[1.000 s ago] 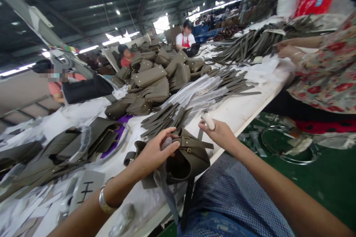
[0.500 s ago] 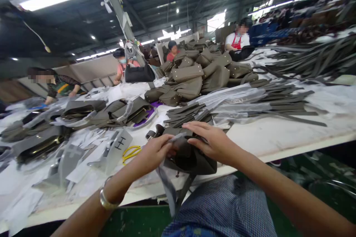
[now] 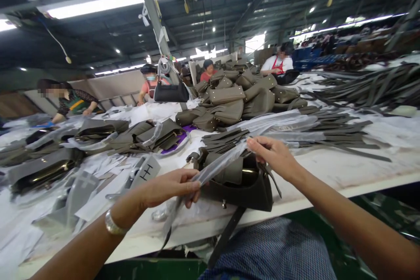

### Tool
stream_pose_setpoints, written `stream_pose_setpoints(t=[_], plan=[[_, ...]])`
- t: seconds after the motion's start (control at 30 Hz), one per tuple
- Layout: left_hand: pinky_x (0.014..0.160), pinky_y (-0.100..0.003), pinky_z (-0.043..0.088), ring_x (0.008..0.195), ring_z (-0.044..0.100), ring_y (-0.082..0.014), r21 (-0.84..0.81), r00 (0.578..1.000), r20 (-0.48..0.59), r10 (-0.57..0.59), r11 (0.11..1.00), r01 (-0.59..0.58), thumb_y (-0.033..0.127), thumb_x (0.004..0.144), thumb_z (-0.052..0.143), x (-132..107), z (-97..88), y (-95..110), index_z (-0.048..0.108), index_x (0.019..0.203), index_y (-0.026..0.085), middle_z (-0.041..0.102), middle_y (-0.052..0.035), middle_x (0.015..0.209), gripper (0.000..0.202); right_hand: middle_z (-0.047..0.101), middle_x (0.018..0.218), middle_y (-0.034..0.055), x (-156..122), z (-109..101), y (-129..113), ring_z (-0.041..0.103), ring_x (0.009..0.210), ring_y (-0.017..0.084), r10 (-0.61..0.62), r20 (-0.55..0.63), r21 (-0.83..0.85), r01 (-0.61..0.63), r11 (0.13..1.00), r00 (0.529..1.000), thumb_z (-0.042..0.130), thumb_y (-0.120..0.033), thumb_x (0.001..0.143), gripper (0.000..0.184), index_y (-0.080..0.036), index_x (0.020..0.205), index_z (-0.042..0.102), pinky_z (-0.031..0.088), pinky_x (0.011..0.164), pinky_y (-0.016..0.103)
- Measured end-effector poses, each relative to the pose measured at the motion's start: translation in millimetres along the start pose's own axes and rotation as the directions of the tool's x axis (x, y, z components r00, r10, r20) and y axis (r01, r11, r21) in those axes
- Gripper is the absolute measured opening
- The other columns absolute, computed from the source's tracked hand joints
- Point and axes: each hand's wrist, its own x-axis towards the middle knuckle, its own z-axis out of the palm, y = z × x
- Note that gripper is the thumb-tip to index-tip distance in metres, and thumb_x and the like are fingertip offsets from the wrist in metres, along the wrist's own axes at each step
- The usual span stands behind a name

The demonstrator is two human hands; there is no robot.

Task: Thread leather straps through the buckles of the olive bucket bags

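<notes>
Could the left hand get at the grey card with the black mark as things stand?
Probably yes, once freed: the card lies just beyond the left hand, with nothing visible between them. But that hand and the right hand both pinch the plastic-wrapped strap.

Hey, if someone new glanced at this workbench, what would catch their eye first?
Probably the clear plastic sleeve stretched between the left hand and right hand, just above an olive handbag at the near edge of the table. Behind it, mid-table, a big heap of matching olive bags stands out.
</notes>
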Motion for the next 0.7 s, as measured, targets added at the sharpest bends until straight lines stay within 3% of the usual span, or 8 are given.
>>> stream_pose_setpoints(t=[0.07, 0.13, 0.2, 0.27, 0.4, 0.5, 0.57, 0.7], plan=[[0.051, -0.018, 0.041, 0.055, 0.05, -0.0081, 0.107, 0.991, -0.13, 0.033, 0.994, -0.019, 0.052, 0.087, 0.061, -10, -7.8, 1, 0.062, 0.092, 0.014, 0.058, 0.0006, 0.069, 0.039, 0.07, 0.09, 0.0064, 0, 0, -20, 0.065, 0.086, 0.023, -0.142, -0.092, -0.155, 0.127, 0.98, 0.986, 0.045, -0.051, 0.096, 0.039, -0.019, 0.096, 0.067, 0.05, 0.077, 0.034], [0.048, -0.017, 0.037, 0.054, 0.047, -0.0076, 0.213, 0.976, -0.182, 0.118, 0.974, -0.078, 0.052, 0.088, 0.059, -14, -9.4, 12, 0.061, 0.082, 0.014, 0.056, 0.0012, 0.067, 0.038, 0.064, 0.124, 0.01, 0, 6, -50, 0.058, 0.116, 0.027, -0.38, -0.085, -0.318, 0.336, 0.886, 0.921, 0.046, -0.044, 0.097, 0.036, -0.021, 0.12, 0.062, 0.044, 0.099, 0.04], [0.047, -0.018, 0.035, 0.053, 0.046, -0.0071, 0.285, 0.961, -0.162, 0.225, 0.943, -0.173, 0.05, 0.088, 0.06, -14, -6.0, 29, 0.06, 0.077, 0.014, 0.056, 0.0011, 0.066, 0.037, 0.06, 0.132, 0.0096, 0, 16, -81, 0.054, 0.122, 0.026, -0.551, 0.095, -0.393, 0.54, 0.744, 0.829, 0.045, -0.043, 0.098, 0.04, -0.022, 0.13, 0.057, 0.04, 0.105, 0.041], [0.047, -0.018, 0.035, 0.049, 0.046, -0.0062, 0.285, 0.947, -0.111, 0.302, 0.922, -0.261, 0.049, 0.09, 0.057, -12, -0.7, 43, 0.059, 0.076, 0.015, 0.058, 0.0008, 0.067, 0.037, 0.066, 0.122, 0.0095, 0, 28, -103, 0.061, 0.111, 0.025, -0.596, 0.255, -0.42, 0.642, 0.641, 0.761, 0.041, -0.048, 0.099, 0.043, -0.021, 0.128, 0.058, 0.046, 0.095, 0.038], [0.046, -0.019, 0.035, 0.048, 0.047, -0.0068, 0.161, 0.952, -0.038, 0.303, 0.942, -0.293, 0.052, 0.094, 0.048, -15, 1.6, 40, 0.056, 0.084, 0.016, 0.06, 0.0, 0.069, 0.038, 0.074, 0.092, 0.0088, -1, 29, -105, 0.068, 0.082, 0.023, -0.582, 0.192, -0.627, 0.555, 0.546, 0.79, 0.035, -0.052, 0.1, 0.048, -0.018, 0.099, 0.07, 0.046, 0.069, 0.03], [0.042, -0.018, 0.027, 0.045, 0.038, -0.0059, 0.115, 0.978, -0.063, 0.198, 0.975, -0.19, 0.057, 0.092, 0.048, -25, -11.4, 14, 0.051, 0.078, 0.017, 0.05, 0.0029, 0.061, 0.042, 0.072, 0.078, 0.0074, -2, 4, -76, 0.065, 0.071, 0.02, -0.583, 0.061, -0.769, 0.41, 0.49, 0.81, 0.036, -0.048, 0.1, 0.049, -0.019, 0.08, 0.07, 0.038, 0.06, 0.029], [0.039, -0.018, 0.018, 0.043, 0.028, -0.0052, 0.107, 0.971, -0.173, 0.166, 0.983, -0.149, 0.058, 0.09, 0.05, -31, -24.7, -3, 0.048, 0.075, 0.018, 0.04, 0.0061, 0.055, 0.044, 0.071, 0.074, 0.0069, -3, -17, -50, 0.064, 0.068, 0.02, -0.579, 0.037, -0.824, 0.353, 0.444, 0.814, 0.037, -0.047, 0.099, 0.048, -0.019, 0.076, 0.069, 0.033, 0.056, 0.029], [0.043, -0.019, 0.021, 0.046, 0.029, -0.0066, 0.372, 0.827, -0.45, 0.338, 0.913, -0.171, 0.055, 0.091, 0.05, -35, -43.0, -11, 0.053, 0.076, 0.017, 0.037, 0.0065, 0.054, 0.042, 0.072, 0.079, 0.0084, -4, -38, -24, 0.065, 0.067, 0.021, -0.475, -0.015, -0.904, 0.191, 0.382, 0.88, 0.04, -0.045, 0.099, 0.042, -0.019, 0.087, 0.071, 0.027, 0.05, 0.03]])
